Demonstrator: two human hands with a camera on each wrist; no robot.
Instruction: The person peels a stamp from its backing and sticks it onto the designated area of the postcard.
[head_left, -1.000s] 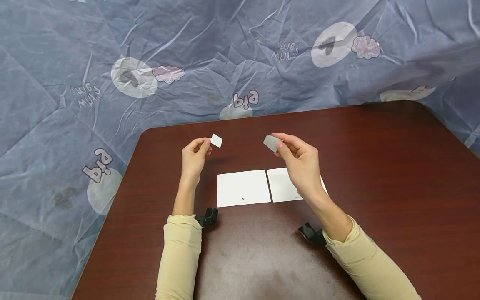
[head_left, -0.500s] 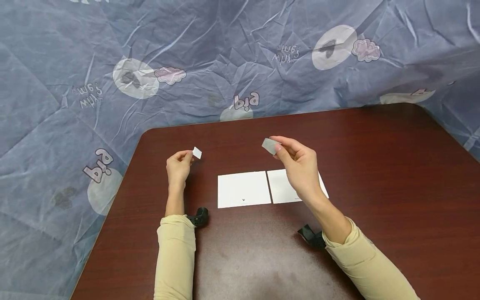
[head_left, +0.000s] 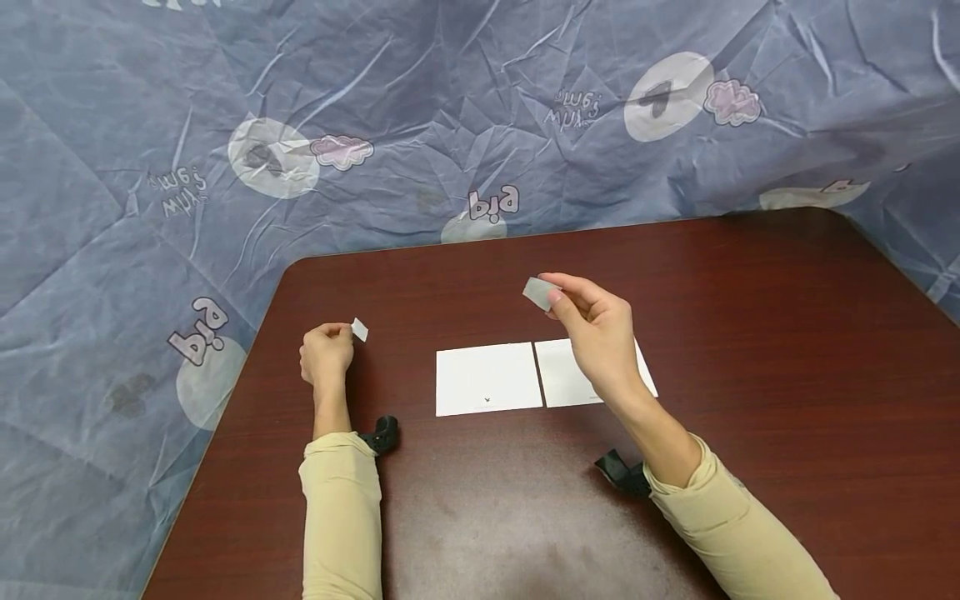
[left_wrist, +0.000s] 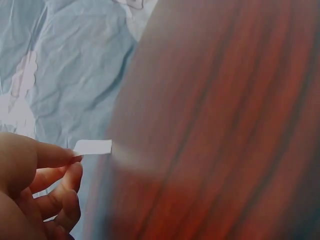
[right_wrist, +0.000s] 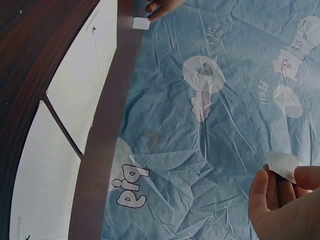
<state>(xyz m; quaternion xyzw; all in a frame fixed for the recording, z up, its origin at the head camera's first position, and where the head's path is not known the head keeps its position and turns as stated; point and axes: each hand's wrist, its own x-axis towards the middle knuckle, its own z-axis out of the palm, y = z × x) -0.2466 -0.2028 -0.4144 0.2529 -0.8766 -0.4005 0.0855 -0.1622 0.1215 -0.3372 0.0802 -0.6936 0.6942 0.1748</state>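
Observation:
My left hand [head_left: 327, 354] pinches a small white piece of paper [head_left: 360, 330] above the left part of the table. In the left wrist view this white piece [left_wrist: 95, 147] sticks out past the thumb and finger, seen nearly edge-on. Farther right, my right hand [head_left: 603, 333] holds a thin greyish, see-through piece [head_left: 539, 292] between thumb and fingers. The right wrist view shows that piece [right_wrist: 281, 164] slightly bent, with a ragged lower edge. Two white cards [head_left: 487, 379] lie side by side on the table, the right one [head_left: 561, 375] partly hidden by my right hand.
The dark red-brown table [head_left: 750, 350] extends to both sides. A creased blue printed cloth [head_left: 420, 100] hangs behind it. Dark camera mounts [head_left: 384, 435] sit at both wrists, below the cards.
My left hand has moved left and toward me with the white piece of paper, away from my right hand. The right hand has stayed nearly still with the greyish piece.

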